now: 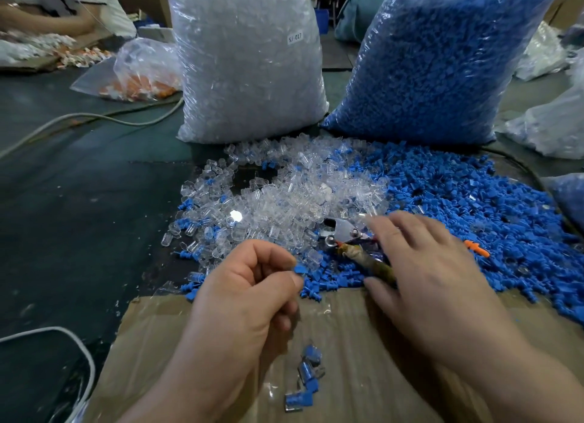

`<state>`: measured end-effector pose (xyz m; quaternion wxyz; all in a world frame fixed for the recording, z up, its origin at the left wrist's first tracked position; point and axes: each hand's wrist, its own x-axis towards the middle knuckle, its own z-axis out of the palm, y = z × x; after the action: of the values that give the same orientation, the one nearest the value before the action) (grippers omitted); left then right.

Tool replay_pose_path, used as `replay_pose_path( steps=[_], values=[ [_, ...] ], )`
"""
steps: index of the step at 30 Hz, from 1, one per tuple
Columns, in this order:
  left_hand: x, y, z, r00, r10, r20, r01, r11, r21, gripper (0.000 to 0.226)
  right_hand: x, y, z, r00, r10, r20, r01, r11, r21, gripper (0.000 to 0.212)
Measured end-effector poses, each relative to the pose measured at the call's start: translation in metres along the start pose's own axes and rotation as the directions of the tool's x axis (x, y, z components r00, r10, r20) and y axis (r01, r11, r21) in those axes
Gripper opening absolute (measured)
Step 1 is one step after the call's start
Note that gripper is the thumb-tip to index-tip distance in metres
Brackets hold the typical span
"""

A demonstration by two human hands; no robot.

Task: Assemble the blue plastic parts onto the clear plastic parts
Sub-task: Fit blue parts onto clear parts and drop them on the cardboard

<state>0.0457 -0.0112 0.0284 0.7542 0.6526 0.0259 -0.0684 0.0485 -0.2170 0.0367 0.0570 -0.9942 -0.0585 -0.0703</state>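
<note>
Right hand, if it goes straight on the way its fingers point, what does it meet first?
The right hand points toward the far left. Just past its fingertips is the pile of clear parts, probably met first. The metal tool head lies close under them; depth is unclear, so it might touch that first.

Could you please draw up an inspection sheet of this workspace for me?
Surface: dark table, with a cardboard sheet at the near edge.
Job's things: clear parts and blue parts heaped side by side, partly mixed; clear-parts bag and blue-parts bag behind; a few assembled pieces on the cardboard.
Clutter: metal tool in the heap; one orange part; bag of orange parts far left.
Hands: left hand pinches a blue piece; right hand, blurred, fingers straight, over the tool.
Cables: white cable near left; grey cable far left.
Surroundings: another person far left; more bags right.
</note>
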Motion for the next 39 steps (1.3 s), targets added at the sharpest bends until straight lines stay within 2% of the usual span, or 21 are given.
replay_pose_path(
  steps=[3, 6, 10, 14, 16, 18, 20, 23, 26, 29, 39],
  values=[
    [-0.001, 0.002, -0.002, 0.999, -0.039, 0.036, 0.041, 0.997, -0.065, 0.02, 0.004, 0.01, 0.004, 0.99, 0.072, 0.118, -0.056, 0.989, -0.136, 0.069],
    [0.001, -0.001, -0.005, 1.0, -0.026, 0.018, 0.027, 0.999, -0.03, 0.024, 0.008, 0.011, 0.004, 0.99, 0.078, 0.115, -0.062, 0.988, -0.139, 0.066],
    [0.003, 0.0, -0.005, 1.0, -0.006, -0.001, 0.006, 0.996, -0.091, 0.014, 0.013, 0.011, 0.003, 0.988, 0.116, 0.098, -0.098, 0.981, -0.169, 0.063],
    [0.003, 0.002, -0.007, 1.0, -0.023, 0.017, 0.025, 0.993, -0.115, 0.019, 0.014, 0.01, -0.001, 0.992, 0.104, 0.067, -0.092, 0.982, -0.165, 0.056],
    [0.004, 0.001, -0.007, 1.0, -0.016, 0.004, 0.016, 0.995, -0.097, 0.019, 0.014, 0.011, -0.006, 0.994, 0.102, 0.03, -0.097, 0.986, -0.132, 0.058],
    [0.006, -0.001, -0.009, 1.0, 0.005, -0.008, -0.006, 0.997, -0.083, 0.012, 0.012, 0.013, -0.011, 0.995, 0.08, -0.059, -0.081, 0.997, -0.011, 0.056],
    [0.009, -0.005, -0.011, 0.999, 0.029, -0.016, -0.03, 0.997, -0.069, 0.016, 0.007, 0.011, -0.016, 0.989, 0.041, -0.142, -0.021, 0.99, 0.143, 0.05],
    [0.013, -0.007, -0.013, 0.998, 0.059, -0.025, -0.059, 0.998, 0.013, 0.022, 0.001, 0.003, -0.019, 0.988, -0.065, -0.141, 0.102, 0.957, 0.272, 0.04],
    [0.015, -0.007, -0.014, 0.997, 0.076, -0.03, -0.075, 0.997, 0.015, 0.012, -0.005, 0.0, -0.019, 0.974, -0.174, -0.147, 0.207, 0.946, 0.249, 0.044],
    [0.013, -0.005, -0.015, 0.997, 0.073, -0.034, -0.074, 0.997, -0.003, 0.018, -0.009, 0.003, -0.02, 0.97, -0.195, -0.144, 0.227, 0.939, 0.26, 0.045],
    [0.008, -0.001, -0.009, 0.989, 0.147, -0.017, -0.146, 0.989, 0.033, 0.015, -0.011, 0.003, -0.018, 0.967, -0.247, -0.055, 0.253, 0.944, 0.211, 0.05]
  ],
)
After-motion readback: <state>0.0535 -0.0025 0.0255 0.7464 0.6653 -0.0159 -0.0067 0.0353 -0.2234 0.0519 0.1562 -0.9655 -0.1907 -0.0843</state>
